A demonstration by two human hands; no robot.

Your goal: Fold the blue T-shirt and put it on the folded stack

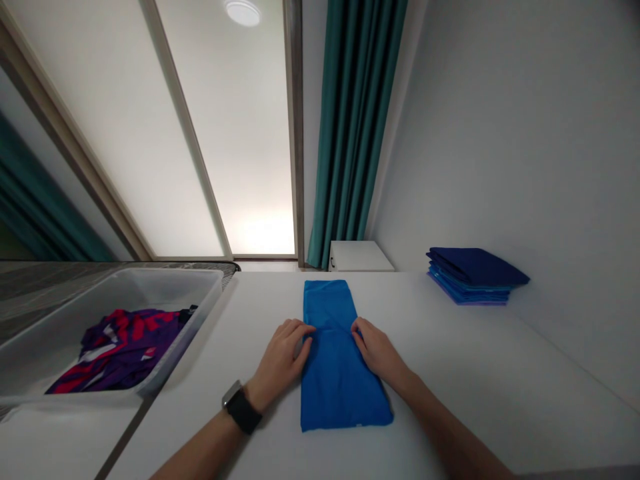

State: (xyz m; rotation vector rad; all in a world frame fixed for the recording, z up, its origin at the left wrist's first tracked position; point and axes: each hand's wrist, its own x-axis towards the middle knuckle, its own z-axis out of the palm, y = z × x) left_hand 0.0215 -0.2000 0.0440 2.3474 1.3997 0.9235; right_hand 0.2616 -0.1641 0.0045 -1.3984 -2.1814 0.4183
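A blue cloth (pixel 340 387), folded into a long strip, lies on the white table (pixel 240 453) in front of me. At its left edge, about midway up, my left hand (pixel 285 357) has thumb and fingertips closed on the fabric. A black-banded watch circles that wrist. My right hand (pixel 379 350) pinches the opposite edge at nearly the same height. Between the two hands a crease runs across the cloth. The far part of the strip is narrower and lies flat; the near part is wider.
A clear plastic bin (pixel 207 287) at the left holds a crumpled purple and red garment (pixel 130 347). Folded blue cloths (pixel 470 277) are stacked at the right by the wall. Beyond the table's far edge stand a white cabinet (pixel 360 257) and a teal curtain (pixel 355 133).
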